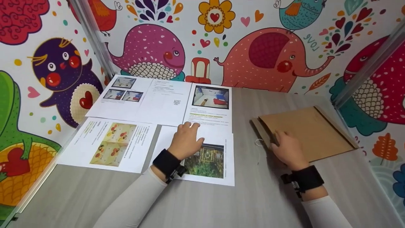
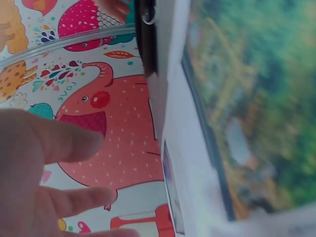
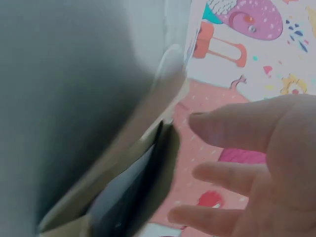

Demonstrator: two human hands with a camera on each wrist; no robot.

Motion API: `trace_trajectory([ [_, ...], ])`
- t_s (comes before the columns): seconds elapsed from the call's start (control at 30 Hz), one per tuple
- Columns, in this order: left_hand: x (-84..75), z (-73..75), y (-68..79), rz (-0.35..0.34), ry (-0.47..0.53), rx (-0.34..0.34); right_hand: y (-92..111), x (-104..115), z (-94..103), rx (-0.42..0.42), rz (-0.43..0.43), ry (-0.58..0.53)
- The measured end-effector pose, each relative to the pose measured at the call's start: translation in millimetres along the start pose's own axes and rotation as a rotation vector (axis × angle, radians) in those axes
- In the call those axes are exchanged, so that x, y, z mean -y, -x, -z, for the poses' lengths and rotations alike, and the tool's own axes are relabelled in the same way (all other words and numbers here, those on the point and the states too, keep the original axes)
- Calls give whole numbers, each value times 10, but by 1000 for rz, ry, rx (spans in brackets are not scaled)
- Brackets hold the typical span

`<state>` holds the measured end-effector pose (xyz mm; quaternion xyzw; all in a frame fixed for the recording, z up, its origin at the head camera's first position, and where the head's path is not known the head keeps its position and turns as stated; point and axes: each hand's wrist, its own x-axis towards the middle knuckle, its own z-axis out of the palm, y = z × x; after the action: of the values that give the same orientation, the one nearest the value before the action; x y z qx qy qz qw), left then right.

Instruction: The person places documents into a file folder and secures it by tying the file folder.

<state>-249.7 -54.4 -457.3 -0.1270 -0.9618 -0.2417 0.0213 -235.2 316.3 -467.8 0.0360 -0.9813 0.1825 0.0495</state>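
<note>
My left hand point(image 1: 186, 141) is above a printed sheet point(image 1: 229, 171) with a green garden photo, its fingers spread. In the left wrist view the thumb point(image 2: 74, 143) and fingers are apart, with nothing between them, and the sheet's photo point(image 2: 281, 84) fills the right side. My right hand point(image 1: 289, 150) is over the left edge of a brown paper document folder point(image 1: 322, 129) with a white string point(image 1: 258, 142). The right wrist view shows its fingers point(image 3: 224, 177) extended beside the folder's gaping edge point(image 3: 170, 163); dark and pale contents show inside.
Several printed sheets lie in two rows on the grey wood-grain table point(image 1: 253, 202), among them a sheet with yellow pictures point(image 1: 142, 148) and one with a room photo point(image 1: 210, 98). Cartoon-patterned walls point(image 1: 208, 47) with metal posts point(image 1: 95, 34) enclose the table's back and sides.
</note>
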Motion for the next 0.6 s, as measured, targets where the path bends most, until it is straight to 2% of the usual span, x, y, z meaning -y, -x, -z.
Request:
trace_trajectory([
  [0.17, 192, 13, 89, 99, -46, -28, 37, 319, -32, -61, -14, -97],
  [0.27, 279, 46, 117, 156, -60, -55, 10, 518, -99, -50, -12, -129],
  [0.4, 372, 87, 155, 221, -78, -54, -46, 763, -249, -1, 15, -122],
  [0.6, 494, 128, 225, 226, -106, -59, -89, 1113, -486, 53, 55, -113],
])
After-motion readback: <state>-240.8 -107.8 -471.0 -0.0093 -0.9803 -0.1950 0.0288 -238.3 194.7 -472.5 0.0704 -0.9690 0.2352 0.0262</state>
